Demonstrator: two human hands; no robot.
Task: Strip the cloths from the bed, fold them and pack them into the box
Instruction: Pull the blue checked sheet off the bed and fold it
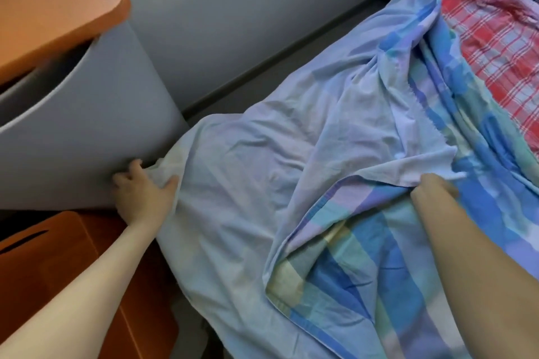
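In the head view the task looks barely begun. The blue checked sheet (248, 207) lies rumpled across the middle of the scene, with one flap turned back to show its pale underside. A red plaid cloth (495, 46) is heaped at the far right, and neither is folded. The left hand (143, 192) curls its fingers round the sheet's left corner, against the grey cabinet (87, 140). The right hand (434, 186) sits at the flap's edge, blurred, so its grip cannot be told. No box is plainly visible; stripping, folding and packing seemingly all remain.
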